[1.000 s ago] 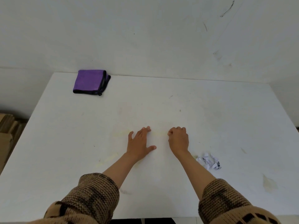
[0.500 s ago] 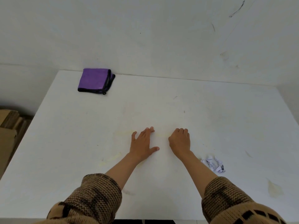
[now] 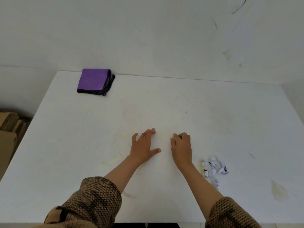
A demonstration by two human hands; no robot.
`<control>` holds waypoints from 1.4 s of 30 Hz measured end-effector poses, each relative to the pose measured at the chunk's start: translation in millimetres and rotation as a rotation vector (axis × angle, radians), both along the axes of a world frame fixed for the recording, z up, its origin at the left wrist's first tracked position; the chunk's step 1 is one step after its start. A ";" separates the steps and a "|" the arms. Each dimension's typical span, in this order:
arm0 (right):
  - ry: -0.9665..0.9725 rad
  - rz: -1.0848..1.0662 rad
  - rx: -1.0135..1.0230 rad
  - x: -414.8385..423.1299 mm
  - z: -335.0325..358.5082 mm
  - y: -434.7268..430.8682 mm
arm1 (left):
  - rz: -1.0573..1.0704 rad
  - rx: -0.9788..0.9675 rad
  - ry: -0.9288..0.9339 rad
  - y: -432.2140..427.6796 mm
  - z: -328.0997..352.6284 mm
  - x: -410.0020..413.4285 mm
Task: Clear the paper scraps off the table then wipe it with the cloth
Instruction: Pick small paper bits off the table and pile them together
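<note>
A person in brown patterned knit sleeves (image 3: 92, 201) is leaning over a white rectangular table (image 3: 238, 122), both bare hands resting on its middle. The left hand (image 3: 144, 145) is lying flat, fingers straight and slightly fanned, thumb pointing toward the other hand. The right hand (image 3: 181, 148) is sitting palm down just beside it, its fingers (image 3: 181, 136) bending under at the knuckles; nothing is showing inside them.

The small heap of crumpled white paper scraps with black print (image 3: 213, 167) is lying to the right of the right wrist, nearer the person than the curled fingertips, close to the forearm but not touching it. The heap is loose, with no clear long axis; one stray piece (image 3: 217, 182) is trailing off toward the table's near edge. The right hand is plainly the nearer of the two, while the left would be reaching across the body. Judging from this layout, the coming move is calling for the right hand to draw back and swing outward, fingers opening to gather the pile.

The folded purple microfibre cloth with black edging (image 3: 94, 81) is waiting at the far left corner, well apart from both hands and on the left hand's side. Faint yellowish stains (image 3: 278, 191) are marking the tabletop, so the wiping is looking not yet begun. Brown cardboard (image 3: 8, 129) is stacked off the table's left edge.
</note>
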State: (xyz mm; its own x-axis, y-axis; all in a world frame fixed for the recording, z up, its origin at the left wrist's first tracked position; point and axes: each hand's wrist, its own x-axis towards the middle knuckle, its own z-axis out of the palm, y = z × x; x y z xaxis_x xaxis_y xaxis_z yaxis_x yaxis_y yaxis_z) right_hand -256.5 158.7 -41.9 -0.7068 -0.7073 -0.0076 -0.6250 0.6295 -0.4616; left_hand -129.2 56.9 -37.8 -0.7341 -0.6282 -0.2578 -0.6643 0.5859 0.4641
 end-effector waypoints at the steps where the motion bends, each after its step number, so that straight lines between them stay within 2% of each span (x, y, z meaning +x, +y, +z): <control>1: -0.005 -0.008 -0.029 0.1 -1.3 1.7 | 0.000 0.001 -0.001 -0.1 -0.2 -0.1; 6: -0.063 -0.011 -0.035 -14.9 -0.1 -3.1 | -0.003 -0.009 -0.005 0.0 -0.2 -0.6; 13: -0.099 0.132 0.009 -30.6 -2.0 -4.0 | 0.005 -0.015 0.003 0.3 -0.8 0.1; 17: -0.183 0.039 -0.113 -27.7 -1.8 1.2 | 0.004 -0.005 0.000 -0.5 -0.4 -0.2; 20: -0.125 0.033 -0.148 -23.3 -2.7 4.8 | 0.004 -0.001 0.006 -0.8 -0.2 -0.1; 27: -0.123 0.081 0.005 -32.1 7.3 -6.5 | 0.008 -0.017 0.008 -0.5 -2.1 0.1; 33: 0.076 0.190 0.341 -27.0 17.2 -19.8 | 0.008 -0.017 -0.003 -0.1 -2.5 -0.3; 38: 0.316 0.303 0.389 -26.7 9.1 -20.4 | 0.004 -0.017 0.002 0.4 -2.2 -0.4; 42: 0.420 0.419 0.471 -37.9 1.5 -14.4 | 0.001 -0.021 0.005 0.7 -1.9 0.2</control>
State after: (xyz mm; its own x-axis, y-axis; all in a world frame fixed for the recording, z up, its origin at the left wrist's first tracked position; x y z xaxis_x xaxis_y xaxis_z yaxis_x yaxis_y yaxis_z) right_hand -294.4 144.3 -40.3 -0.3896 -0.9061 -0.1649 -0.9194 0.3721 0.1272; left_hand -129.0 57.6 -39.8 -0.7349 -0.6340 -0.2410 -0.6625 0.5949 0.4553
